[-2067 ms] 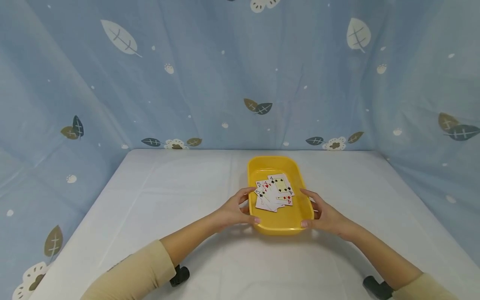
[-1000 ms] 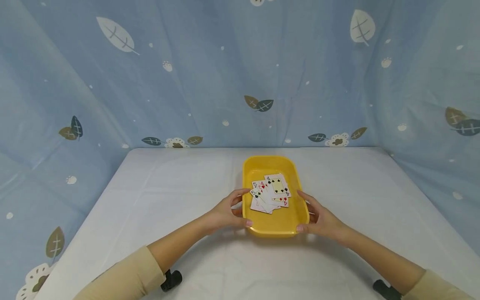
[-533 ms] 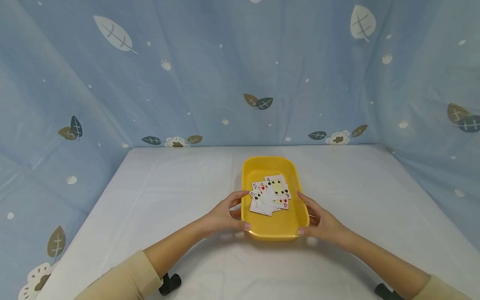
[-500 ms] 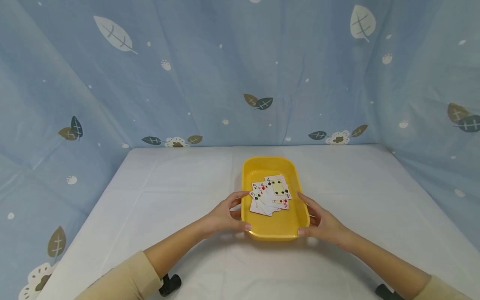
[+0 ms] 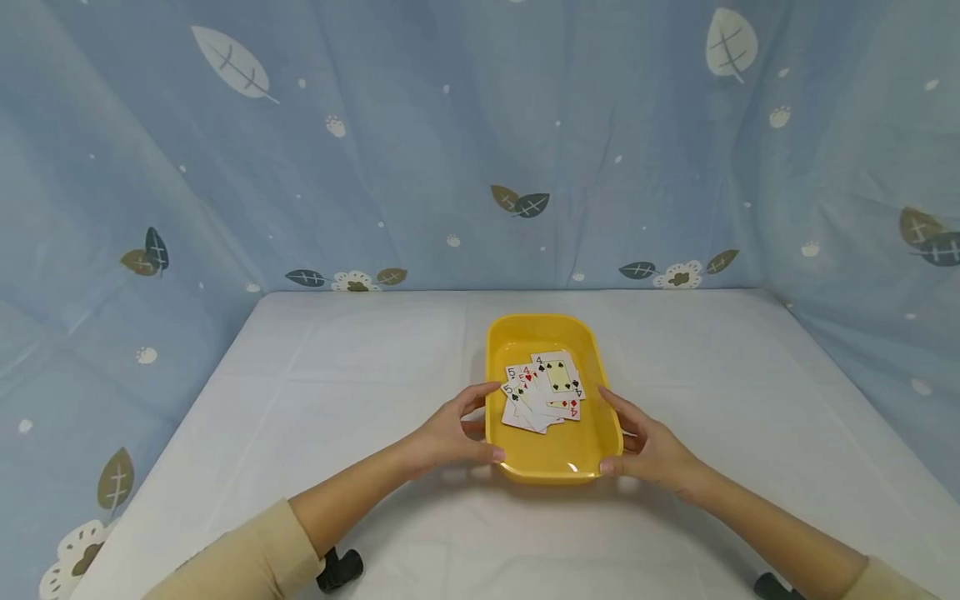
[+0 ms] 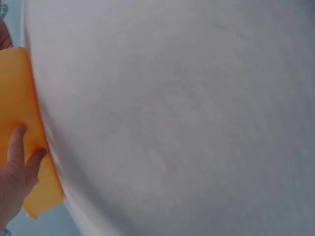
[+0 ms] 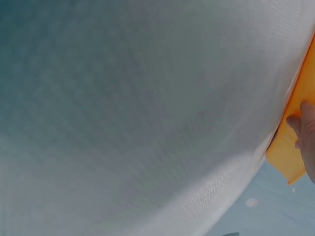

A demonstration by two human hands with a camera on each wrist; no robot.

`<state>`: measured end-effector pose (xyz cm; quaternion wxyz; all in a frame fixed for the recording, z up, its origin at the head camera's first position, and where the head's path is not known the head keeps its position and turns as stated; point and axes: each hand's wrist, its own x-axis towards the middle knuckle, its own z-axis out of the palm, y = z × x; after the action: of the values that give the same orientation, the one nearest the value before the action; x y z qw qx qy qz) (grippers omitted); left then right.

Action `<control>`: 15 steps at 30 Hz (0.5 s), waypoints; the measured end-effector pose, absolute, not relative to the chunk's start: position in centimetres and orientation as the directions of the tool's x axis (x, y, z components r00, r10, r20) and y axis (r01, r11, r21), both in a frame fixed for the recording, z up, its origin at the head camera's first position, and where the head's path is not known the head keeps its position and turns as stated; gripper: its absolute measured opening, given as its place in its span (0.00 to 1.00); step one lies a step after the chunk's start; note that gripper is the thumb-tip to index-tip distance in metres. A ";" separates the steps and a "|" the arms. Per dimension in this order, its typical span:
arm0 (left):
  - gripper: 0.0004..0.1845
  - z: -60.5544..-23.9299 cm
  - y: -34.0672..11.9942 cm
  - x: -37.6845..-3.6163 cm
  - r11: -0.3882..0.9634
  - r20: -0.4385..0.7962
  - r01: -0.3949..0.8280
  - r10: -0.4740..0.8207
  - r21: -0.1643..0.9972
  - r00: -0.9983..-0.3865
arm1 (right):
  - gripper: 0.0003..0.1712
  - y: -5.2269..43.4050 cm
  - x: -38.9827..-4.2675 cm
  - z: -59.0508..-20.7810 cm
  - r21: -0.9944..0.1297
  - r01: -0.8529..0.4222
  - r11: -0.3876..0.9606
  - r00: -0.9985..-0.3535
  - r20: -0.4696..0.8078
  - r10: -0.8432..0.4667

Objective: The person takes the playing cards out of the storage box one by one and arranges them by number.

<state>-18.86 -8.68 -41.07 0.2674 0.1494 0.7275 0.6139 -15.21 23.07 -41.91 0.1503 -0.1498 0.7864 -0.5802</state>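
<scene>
A yellow plastic tray (image 5: 551, 450) sits on the white-covered table, its long sides running away from me. Fanned loosely inside it are several playing cards (image 5: 540, 392), face up, with fours and fives showing. My left hand (image 5: 452, 429) grips the tray's left side, thumb at the near corner and fingers along the wall. On the opposite side my right hand (image 5: 654, 450) holds it the same way. From the left wrist, fingers (image 6: 17, 147) lie against the tray's outer wall (image 6: 17, 88). The right wrist view has fingertips (image 7: 294, 123) on the orange-looking wall (image 7: 285, 155).
White cloth (image 5: 360, 367) covers the table around the tray. A blue curtain (image 5: 420, 142) with leaf prints hangs behind and along both sides. Black wrist-worn devices (image 5: 341, 571) show below the forearms.
Between two seconds and one second ago, the tray shifted slightly left and towards me with both hands on it. Since then tray, cards and grip have stayed almost still; the head view drifts slightly.
</scene>
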 end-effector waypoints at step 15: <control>0.41 -40.6 -8.2 -18.9 0.245 -0.054 0.042 0.372 0.969 -0.927 | 0.57 23.0 -15.2 -42.1 -0.957 0.002 0.291 -0.917 -0.118 -0.382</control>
<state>-18.87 -8.22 -40.62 0.1375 0.1331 0.7768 0.5999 -15.16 23.02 -42.08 0.1645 -0.1208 0.7866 -0.5828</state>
